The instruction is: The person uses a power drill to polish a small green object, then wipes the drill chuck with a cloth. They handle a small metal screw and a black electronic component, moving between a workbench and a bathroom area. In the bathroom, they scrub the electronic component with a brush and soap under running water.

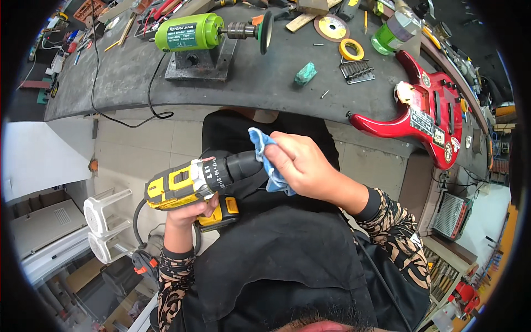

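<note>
Toward nine o'clock from the view's middle, the left hand (194, 212) is closing firmly round the handle of a yellow drill (180, 185), while the right hand (304, 166), toward three, is pinching a blue cloth (264, 157) at its nose. Working well probably means holding the drill steady, trigger untouched, loose cloth gathered in. The cloth is hiding the drill's tip, and its body is covering the trigger.
</note>
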The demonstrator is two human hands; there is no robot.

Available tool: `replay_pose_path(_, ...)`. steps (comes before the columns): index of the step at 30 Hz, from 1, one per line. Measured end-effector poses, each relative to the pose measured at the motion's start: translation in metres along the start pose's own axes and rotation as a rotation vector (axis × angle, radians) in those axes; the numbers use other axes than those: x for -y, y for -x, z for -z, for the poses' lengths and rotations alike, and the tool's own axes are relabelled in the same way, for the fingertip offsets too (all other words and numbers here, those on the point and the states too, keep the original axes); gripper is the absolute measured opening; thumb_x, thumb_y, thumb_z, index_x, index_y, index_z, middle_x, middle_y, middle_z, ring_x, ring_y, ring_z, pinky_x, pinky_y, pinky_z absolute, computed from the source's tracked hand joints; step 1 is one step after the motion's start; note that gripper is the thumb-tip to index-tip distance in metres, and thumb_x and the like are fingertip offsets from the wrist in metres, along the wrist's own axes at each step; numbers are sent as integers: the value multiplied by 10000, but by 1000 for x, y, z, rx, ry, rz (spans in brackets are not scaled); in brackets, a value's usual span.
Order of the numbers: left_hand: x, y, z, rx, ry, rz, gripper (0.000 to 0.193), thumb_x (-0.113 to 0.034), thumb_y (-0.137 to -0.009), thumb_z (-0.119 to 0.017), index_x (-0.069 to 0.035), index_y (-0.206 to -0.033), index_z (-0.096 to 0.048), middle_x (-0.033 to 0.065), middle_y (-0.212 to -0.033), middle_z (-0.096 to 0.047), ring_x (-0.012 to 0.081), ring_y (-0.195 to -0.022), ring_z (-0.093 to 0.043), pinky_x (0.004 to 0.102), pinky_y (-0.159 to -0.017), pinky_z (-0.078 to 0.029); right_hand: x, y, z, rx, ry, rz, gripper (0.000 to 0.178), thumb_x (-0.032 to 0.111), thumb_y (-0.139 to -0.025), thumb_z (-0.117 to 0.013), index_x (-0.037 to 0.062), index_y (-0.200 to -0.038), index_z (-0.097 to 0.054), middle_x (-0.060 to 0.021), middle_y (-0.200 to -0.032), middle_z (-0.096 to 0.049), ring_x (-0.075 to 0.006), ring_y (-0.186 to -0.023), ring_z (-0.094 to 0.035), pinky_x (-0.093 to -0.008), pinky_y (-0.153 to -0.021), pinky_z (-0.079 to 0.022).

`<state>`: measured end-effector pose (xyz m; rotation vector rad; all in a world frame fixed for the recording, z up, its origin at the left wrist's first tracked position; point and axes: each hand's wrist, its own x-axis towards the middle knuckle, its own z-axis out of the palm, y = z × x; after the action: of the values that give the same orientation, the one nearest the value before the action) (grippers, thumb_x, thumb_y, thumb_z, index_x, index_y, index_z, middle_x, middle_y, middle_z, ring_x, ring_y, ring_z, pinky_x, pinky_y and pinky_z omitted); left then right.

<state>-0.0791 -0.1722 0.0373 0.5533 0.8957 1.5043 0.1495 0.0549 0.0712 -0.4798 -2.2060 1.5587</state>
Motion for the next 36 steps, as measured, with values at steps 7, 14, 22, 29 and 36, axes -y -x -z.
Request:
replay_pose_path(7,-4,-12,-1,-22,-13,-15,920,-154,-836,-832,62,-1616,-393,259,-999,-744,180,-585,-665,269,-565,-541,-30,19,3,-187,-673,-405,385,340,-1203,-462,5,-1195,-652,-43,-925,-690,-83,-804,-622,-254,-720,-516)
replay_pose_path(14,-2,-15,-1,-30,-35,-1,799,-184,-847,-826,71,-1522,-484,260,-1007,-749,185,-576,-670,275,-545,-545,-27,17,5,57,-379,-240,335,315,-1190,-500,12,-1209,-644,5,-948,-640,-76,-846,-574,-262,-739,-474)
replay_pose_path(22,3,-20,8,18,-12,17,855,-222,-837,-841,86,-1537,-458,228,-933,-737,177,-551,-647,283,-512,-509,-21,5,5,125,-410,-98,326,259,-1153,-520,-4,-1071,-695,5,-798,-613,-69,-699,-539,-281,-640,-452)
replay_pose_path(29,11,-32,10,48,66,13,734,-290,-803,-809,173,-1335,-603,131,-750,-705,170,-458,-575,294,-467,-463,-19,1,-1,164,-755,-316,367,279,-1124,-575,-28,-1245,-737,-2,-879,-714,-54,-766,-624,-244,-691,-505)
replay_pose_path(36,20,-49,27,176,163,-96,803,-325,-812,-810,180,-1388,-570,136,-745,-706,161,-438,-577,280,-446,-490,10,-11,36,314,-379,-355,310,269,-1128,-594,-5,-1108,-738,-7,-853,-709,-59,-752,-643,-257,-671,-510)
